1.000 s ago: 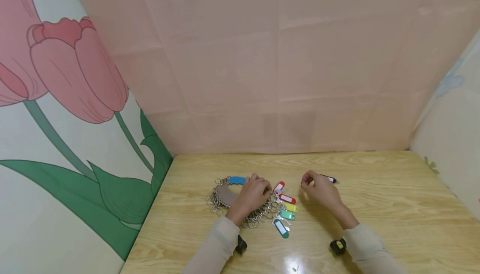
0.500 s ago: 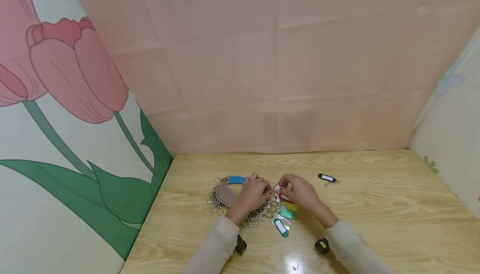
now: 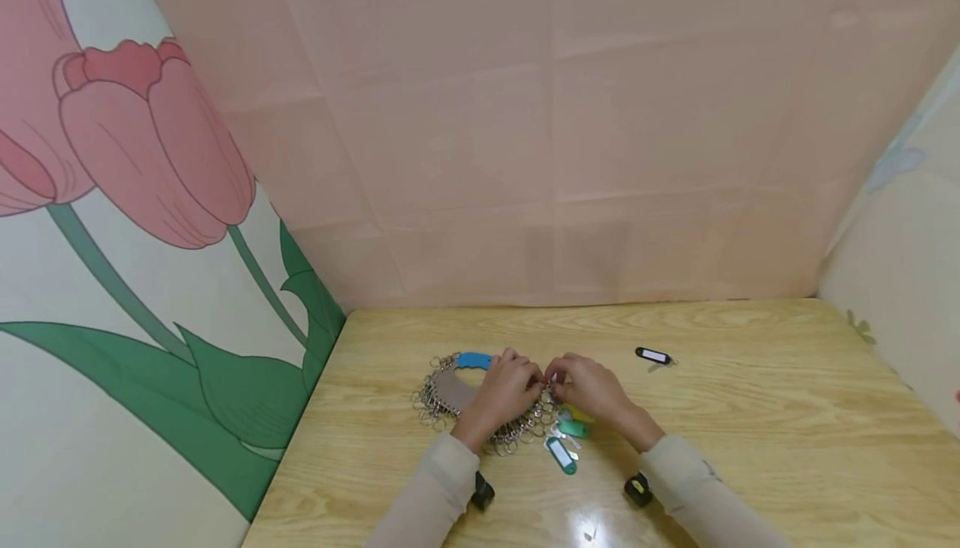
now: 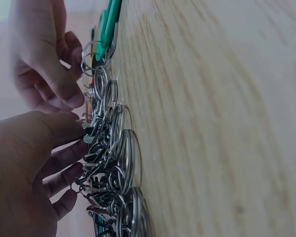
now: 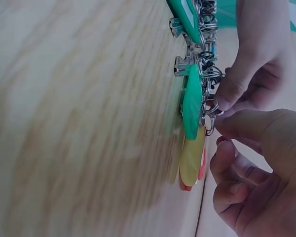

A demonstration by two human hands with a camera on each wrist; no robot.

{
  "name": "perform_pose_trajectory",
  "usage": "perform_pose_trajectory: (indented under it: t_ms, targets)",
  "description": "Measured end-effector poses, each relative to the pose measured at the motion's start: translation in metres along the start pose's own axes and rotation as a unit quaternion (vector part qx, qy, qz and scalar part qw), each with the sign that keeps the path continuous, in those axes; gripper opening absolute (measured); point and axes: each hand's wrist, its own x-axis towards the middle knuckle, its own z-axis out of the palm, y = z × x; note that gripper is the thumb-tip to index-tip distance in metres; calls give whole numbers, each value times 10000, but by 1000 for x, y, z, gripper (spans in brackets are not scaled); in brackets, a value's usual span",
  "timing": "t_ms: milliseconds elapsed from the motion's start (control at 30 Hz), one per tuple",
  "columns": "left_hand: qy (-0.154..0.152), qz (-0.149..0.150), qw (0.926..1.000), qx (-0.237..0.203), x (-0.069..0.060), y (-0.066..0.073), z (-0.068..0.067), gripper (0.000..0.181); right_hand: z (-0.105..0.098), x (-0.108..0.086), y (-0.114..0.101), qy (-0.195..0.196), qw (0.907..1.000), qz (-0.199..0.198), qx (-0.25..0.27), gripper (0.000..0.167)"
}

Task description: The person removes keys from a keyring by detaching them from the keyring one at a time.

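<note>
One green tag (image 3: 561,455) — long axis diagonal

Shiny metal and smooth plastic on wood grain
The split rings (image 4: 132,163) are bright, polished-looking metal; the green tag (image 5: 191,101) and yellow tag (image 5: 191,160) look like smooth plastic. The desk (image 3: 787,415) shows wood grain with a glossy glare; the sleeves (image 3: 431,481) are matt cloth, the backdrop (image 3: 450,132) creased and matt.

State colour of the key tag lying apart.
Key tag: black, white centre; best in head view.
</note>
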Motion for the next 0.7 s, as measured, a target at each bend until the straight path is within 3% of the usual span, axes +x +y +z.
perform_pose_trajectory:
  t_ms: [700]
  targets:
    - [127,-18,9988,-474,2,-3,4,14,6,5,1,-174,9991,40,-383,13]
